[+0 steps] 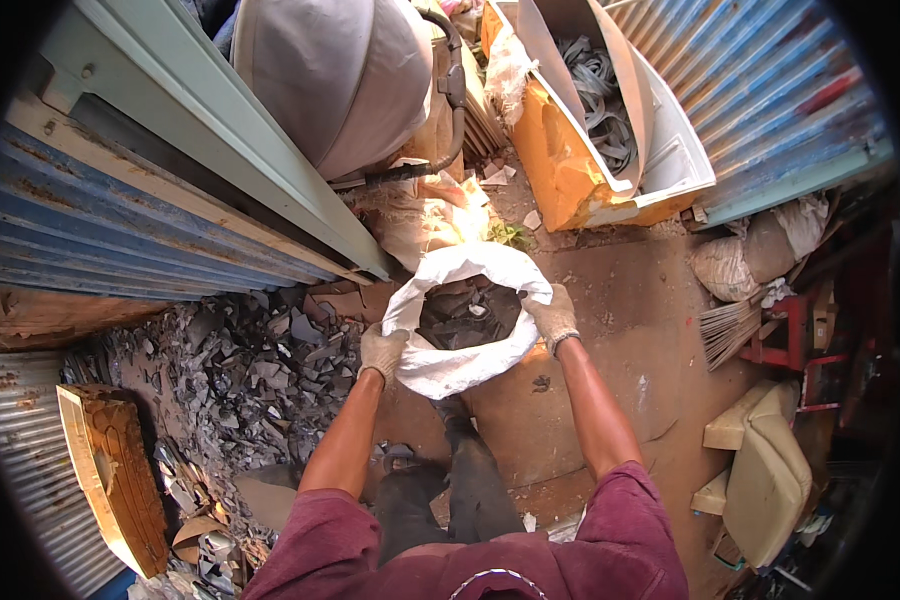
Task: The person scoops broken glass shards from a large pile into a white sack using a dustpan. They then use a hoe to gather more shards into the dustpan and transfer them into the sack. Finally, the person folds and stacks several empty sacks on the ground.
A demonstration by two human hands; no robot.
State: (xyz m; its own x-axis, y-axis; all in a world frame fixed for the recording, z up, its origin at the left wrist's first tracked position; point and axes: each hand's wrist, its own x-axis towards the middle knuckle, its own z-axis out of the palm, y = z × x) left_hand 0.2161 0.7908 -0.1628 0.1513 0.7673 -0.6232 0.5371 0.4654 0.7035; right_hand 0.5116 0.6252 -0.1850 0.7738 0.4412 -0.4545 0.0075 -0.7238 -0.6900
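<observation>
1. Here, the left hand (381, 350) and the right hand (553, 318), both gloved, are each closed on the rolled rim of a white sack (460, 365), one at either side of its mouth.
2. The sack hangs between the two grips, just above the dirt floor (610, 300) and in front of the person's dark boots (460, 470); whether its base touches the floor cannot be told.
3. Contents: the sack holds dark grey scrap pieces (467, 315), flat and broken; it looks well filled, with the top layer a little below the rim.
4. Progress, as judged: the sack appears loaded and gripped for lifting or carrying; its mouth is open, not tied.
5. Left of the left grip, a large heap of grey shards (260, 370) lies on the floor against a corrugated metal wall (120, 230), so much material remains outside the sack.
6. Beyond the grips, a broken white and orange cabinet (590, 150) holds coiled grey strips (605, 95).
7. Right of the right grip, cream cushions (765, 470) lie on the floor.
</observation>
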